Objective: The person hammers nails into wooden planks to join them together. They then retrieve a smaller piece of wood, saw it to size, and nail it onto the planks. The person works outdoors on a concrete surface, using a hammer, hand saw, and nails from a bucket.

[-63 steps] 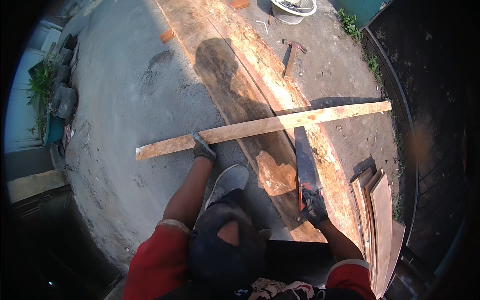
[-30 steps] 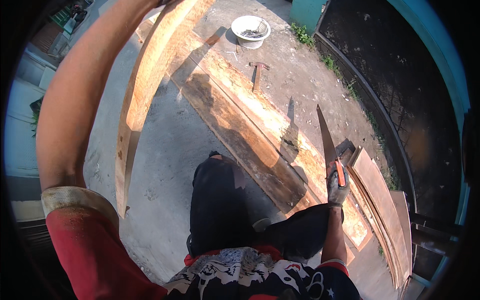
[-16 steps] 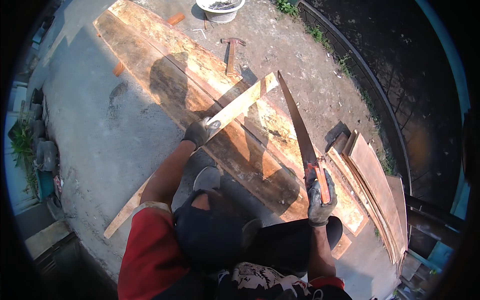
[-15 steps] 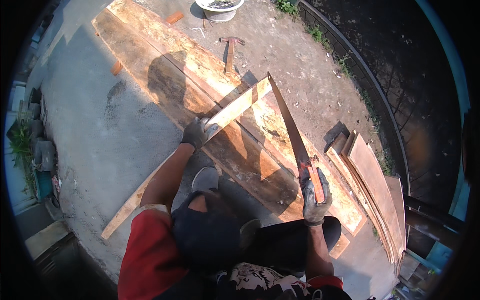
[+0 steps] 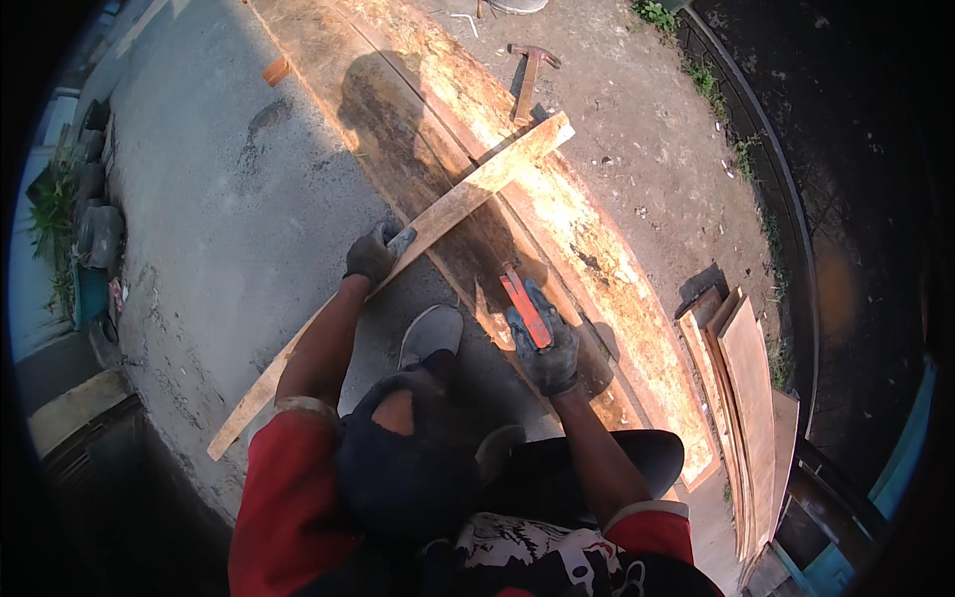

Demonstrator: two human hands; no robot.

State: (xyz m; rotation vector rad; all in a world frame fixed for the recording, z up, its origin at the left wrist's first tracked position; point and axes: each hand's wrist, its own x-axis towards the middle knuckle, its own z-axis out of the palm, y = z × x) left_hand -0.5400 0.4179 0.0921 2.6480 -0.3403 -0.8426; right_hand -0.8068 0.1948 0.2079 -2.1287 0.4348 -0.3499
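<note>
A long narrow wooden board (image 5: pixel 487 181) lies slantwise across two wide planks (image 5: pixel 587 239), its lower left end reaching over the concrete. My left hand (image 5: pixel 373 255), in a dark glove, is closed on this board near the planks' left edge. In my right hand (image 5: pixel 549 353), also gloved, is the orange handle of a handsaw (image 5: pixel 527 310). That hand is above the wide planks, right of the narrow board and apart from it. The saw's blade can hardly be made out in this view. Beyond the narrow board's far end lies a claw hammer (image 5: pixel 527 85) with a wooden handle.
Several thin boards (image 5: pixel 746 388) are stacked at the right. A small reddish block (image 5: pixel 277 70) sticks out by the planks' left edge. My shoe (image 5: pixel 432 334) rests on the concrete beside the planks. A curved dark edging (image 5: pixel 786 199) borders the ground at the right.
My right hand has brought the saw left and nearer, away from the narrow board's far end, and its blade no longer shows plainly. My left hand keeps its grip. The whole view has shifted.
</note>
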